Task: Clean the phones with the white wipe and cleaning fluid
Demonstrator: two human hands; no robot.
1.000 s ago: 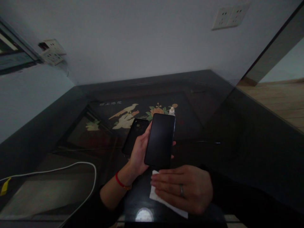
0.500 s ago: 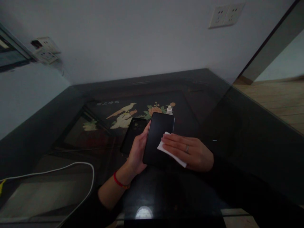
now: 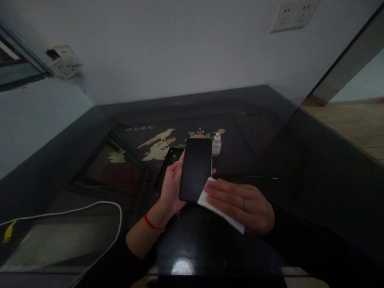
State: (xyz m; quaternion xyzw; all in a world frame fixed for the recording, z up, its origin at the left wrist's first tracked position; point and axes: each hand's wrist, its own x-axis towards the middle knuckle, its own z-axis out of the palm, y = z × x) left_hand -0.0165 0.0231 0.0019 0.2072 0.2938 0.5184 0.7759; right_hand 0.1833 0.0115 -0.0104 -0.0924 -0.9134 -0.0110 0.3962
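A black smartphone (image 3: 196, 170), its dark screen facing me, is gripped in my left hand (image 3: 172, 186), with the thumb along one side and a fingertip showing at the opposite edge. My right hand (image 3: 243, 204) holds a folded white wipe (image 3: 222, 212) under its fingers, and a corner of the wipe lies on the phone's lower right corner. Behind my left hand a black phone case (image 3: 162, 174) rests on the table, partly covered. Just beyond the phone's upper right edge stands a small clear bottle (image 3: 216, 145) with a white cap.
The glossy dark table (image 3: 255, 120) carries a bird-and-flower picture (image 3: 157, 146). A white cable (image 3: 120, 216) with a yellow tag (image 3: 9, 232) curves across the left side. Wall sockets (image 3: 295, 15) are set in the wall behind.
My right hand with the wipe has slid down and right, towards the phone's lower corner. The phone has turned more upright and shifted left, uncovering more of the bottle.
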